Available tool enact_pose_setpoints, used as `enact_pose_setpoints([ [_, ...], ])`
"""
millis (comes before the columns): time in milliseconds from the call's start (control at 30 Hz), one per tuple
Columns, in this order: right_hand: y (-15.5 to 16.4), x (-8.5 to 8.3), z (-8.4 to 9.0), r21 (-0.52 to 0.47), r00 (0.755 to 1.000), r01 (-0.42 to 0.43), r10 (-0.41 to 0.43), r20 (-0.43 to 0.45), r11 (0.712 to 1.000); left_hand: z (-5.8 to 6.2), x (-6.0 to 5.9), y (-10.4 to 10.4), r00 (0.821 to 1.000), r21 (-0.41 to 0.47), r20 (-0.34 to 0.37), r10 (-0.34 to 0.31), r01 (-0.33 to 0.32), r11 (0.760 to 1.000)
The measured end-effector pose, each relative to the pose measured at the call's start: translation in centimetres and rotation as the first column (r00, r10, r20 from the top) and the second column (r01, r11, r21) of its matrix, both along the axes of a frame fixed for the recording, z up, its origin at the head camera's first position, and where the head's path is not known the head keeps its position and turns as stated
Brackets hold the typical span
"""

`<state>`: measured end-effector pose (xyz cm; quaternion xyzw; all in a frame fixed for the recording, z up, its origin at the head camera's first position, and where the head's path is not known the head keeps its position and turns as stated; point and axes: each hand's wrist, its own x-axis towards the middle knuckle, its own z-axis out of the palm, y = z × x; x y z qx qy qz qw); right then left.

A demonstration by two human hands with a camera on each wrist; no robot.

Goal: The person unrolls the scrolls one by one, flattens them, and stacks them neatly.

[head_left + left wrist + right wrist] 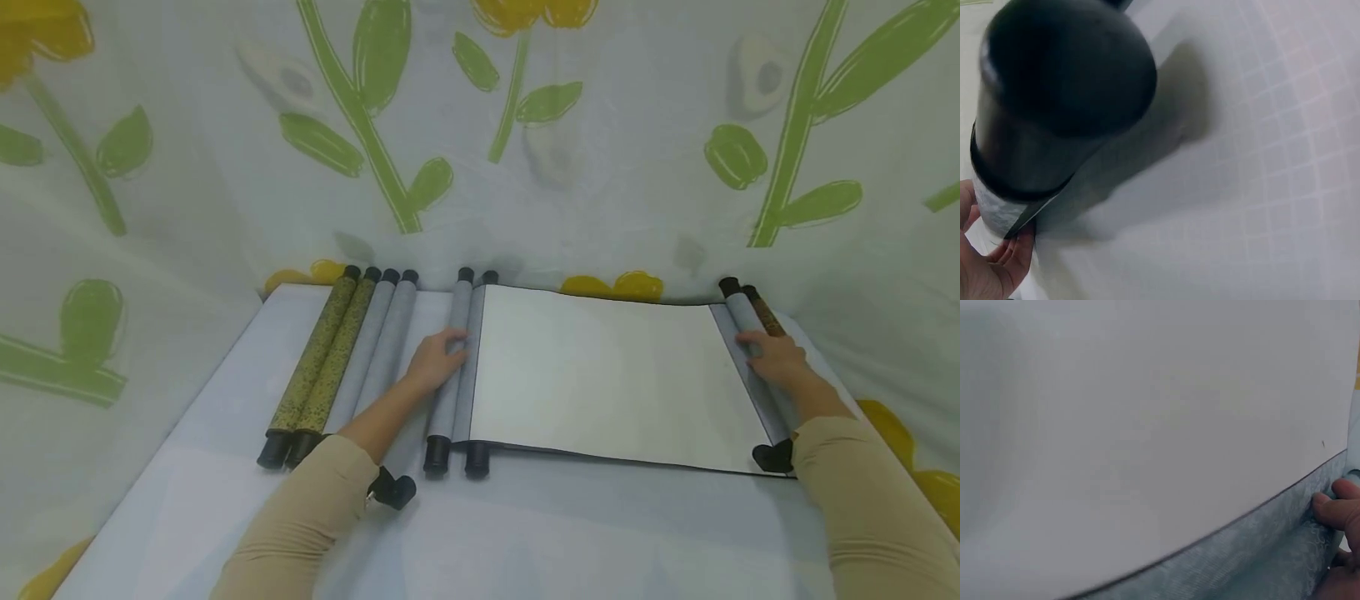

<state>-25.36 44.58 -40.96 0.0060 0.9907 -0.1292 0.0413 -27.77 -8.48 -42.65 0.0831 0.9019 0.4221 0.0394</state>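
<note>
An unrolled hanging scroll (615, 375) lies with its blank cream sheet facing up, framed by grey patterned end bands. My left hand (435, 361) holds a grey rolled scroll (442, 408) with black end knobs, close beside the unrolled scroll's left end. In the left wrist view, fingers (1019, 253) curl around that roll behind its large black knob (1066, 69). At the sheet's right end, my right hand (780, 362) grips the grey roller (742, 315). The right wrist view shows thumb and fingers (1335, 512) on the grey band (1235, 550).
To the left lie two yellow-green patterned rolls (315, 358) and two grey rolls (390, 333), side by side. A brown patterned roll (763, 310) lies beyond the right roller. Behind the white table (525, 533) hangs a floral curtain (637, 192).
</note>
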Motion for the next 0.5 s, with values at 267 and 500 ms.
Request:
enact_pose_setpoints([
  [267, -0.3, 0.2, -0.8, -0.013, 0.998, 0.059, -0.060, -0.037, 0.998, 0.5, 0.3, -0.1, 0.999, -0.091, -0.017, 0.027, -0.029, 0.995],
  [500, -1.1, 1.0, -0.3, -0.058, 0.996, 0.086, -0.088, -0.032, 0.995, 1.2, 0.1, -0.8, 0.999, -0.065, 0.000, 0.043, -0.043, 0.997],
])
